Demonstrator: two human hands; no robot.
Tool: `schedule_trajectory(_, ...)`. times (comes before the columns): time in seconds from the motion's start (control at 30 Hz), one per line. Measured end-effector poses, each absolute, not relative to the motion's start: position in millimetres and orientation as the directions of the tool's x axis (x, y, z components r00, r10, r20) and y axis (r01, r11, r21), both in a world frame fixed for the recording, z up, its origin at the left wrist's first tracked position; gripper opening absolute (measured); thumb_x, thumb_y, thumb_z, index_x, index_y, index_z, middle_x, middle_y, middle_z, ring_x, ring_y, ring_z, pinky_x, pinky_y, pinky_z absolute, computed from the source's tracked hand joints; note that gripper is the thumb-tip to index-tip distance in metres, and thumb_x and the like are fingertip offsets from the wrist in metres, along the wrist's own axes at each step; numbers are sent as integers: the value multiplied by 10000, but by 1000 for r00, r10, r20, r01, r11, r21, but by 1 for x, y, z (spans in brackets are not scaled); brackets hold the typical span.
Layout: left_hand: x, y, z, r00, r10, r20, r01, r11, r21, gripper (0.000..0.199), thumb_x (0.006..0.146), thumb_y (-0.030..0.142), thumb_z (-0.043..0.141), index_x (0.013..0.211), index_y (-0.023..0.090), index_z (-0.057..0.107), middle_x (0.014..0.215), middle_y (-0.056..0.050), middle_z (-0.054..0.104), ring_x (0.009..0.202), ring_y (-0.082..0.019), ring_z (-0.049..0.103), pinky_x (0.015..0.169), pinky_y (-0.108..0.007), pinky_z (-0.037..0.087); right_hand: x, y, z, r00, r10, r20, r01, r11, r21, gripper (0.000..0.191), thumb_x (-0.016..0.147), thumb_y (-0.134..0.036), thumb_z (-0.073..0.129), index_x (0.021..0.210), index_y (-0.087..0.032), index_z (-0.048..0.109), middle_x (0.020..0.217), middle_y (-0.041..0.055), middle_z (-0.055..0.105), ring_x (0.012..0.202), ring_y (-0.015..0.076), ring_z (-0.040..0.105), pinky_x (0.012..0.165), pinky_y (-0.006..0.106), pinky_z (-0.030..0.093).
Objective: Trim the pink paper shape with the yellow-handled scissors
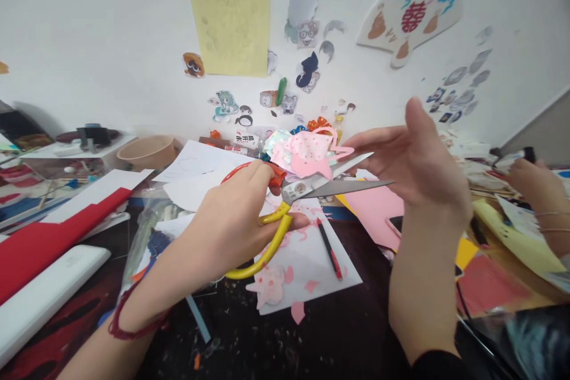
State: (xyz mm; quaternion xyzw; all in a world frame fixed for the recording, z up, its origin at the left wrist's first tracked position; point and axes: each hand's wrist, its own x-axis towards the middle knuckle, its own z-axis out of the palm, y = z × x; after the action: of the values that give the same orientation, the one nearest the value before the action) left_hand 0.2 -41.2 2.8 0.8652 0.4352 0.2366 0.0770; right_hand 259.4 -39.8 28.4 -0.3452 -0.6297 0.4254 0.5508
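My left hand [240, 208] grips a pair of scissors [299, 189] with a red and a yellow handle; their blades stand apart and point right. Palm turned left and thumb raised, my right hand [423, 160] is beside the blade tips with its fingers stretched out. Its fingertips meet the end of a pink paper loop [345, 150]; whether they pinch it is hidden. Behind the blades shows a pink star-shaped paper cutout [307, 154] with dots. Below, a white sheet [345, 264] bears pink scraps, a black and red pen [329, 249] and another pink cutout [269, 286].
A red and white piece [80, 214] and a white box-like object [57, 273] lie at left. Pink paper sheets [374, 208] lie at right. Another person's hand [534, 181] is at the far right. A wall with stickers and a yellow drawing [231, 24] rises behind.
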Motion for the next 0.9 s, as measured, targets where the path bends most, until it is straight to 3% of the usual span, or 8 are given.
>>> schedule_trajectory(0.17,2,-39,-3,563,758,328,705,-648,289,486,828,681,594,927,234,432,935,-22,589,787,-212,543,629,-322,370,270,-38,24,-251,891,378,171,425,-889,192,825,-414,740,817,-240,822,810,53,786,762,182,729,718,308,583)
schedule_trajectory(0.27,3,-38,-5,568,756,325,708,-650,275,489,836,687,580,895,231,415,898,-15,576,751,-199,530,615,-315,362,270,-36,24,-223,885,409,248,458,-854,64,762,-320,808,761,-256,809,756,20,751,710,147,670,652,284,545)
schedule_trajectory(0.43,3,-36,-5,537,781,319,736,-618,275,487,839,695,561,917,230,442,908,-26,585,768,-217,546,627,-330,373,264,-42,27,-152,868,472,321,495,-807,45,751,-293,812,749,-250,799,767,25,736,732,153,631,644,301,506)
schedule_trajectory(0.6,2,-35,-3,469,834,290,790,-543,284,397,843,589,602,945,226,478,937,-46,608,798,-242,568,639,-352,378,257,-51,29,-111,817,565,363,563,-742,42,758,-292,802,744,-254,798,773,27,731,738,164,621,624,318,485)
schedule_trajectory(0.9,-1,-38,3,430,846,315,797,-520,307,387,842,582,600,931,225,480,899,-55,611,761,-238,557,625,-353,376,247,-57,28,-44,723,689,332,661,-673,91,753,-167,792,733,-256,792,756,8,728,760,169,641,658,315,510)
